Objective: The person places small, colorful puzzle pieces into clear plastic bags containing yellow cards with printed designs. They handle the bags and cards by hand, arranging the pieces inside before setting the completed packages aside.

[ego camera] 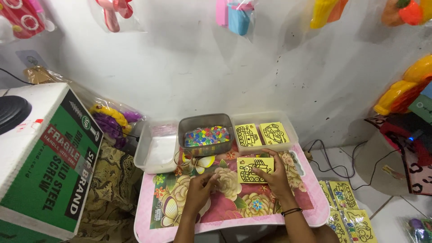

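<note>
Head cam: floral tabletop (234, 211) up front w/ three tubs along its back edge. Right hand (273, 176) lies on yellow card (255, 169), mid-tabletop, fingers spread flat over it. Left hand (201, 189) just beside, fingertips pinched together on something too small to tell.

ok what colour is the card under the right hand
Yellow, with a black line drawing on it. The card lies under the right hand on the floral table; head view shows it best.
</note>
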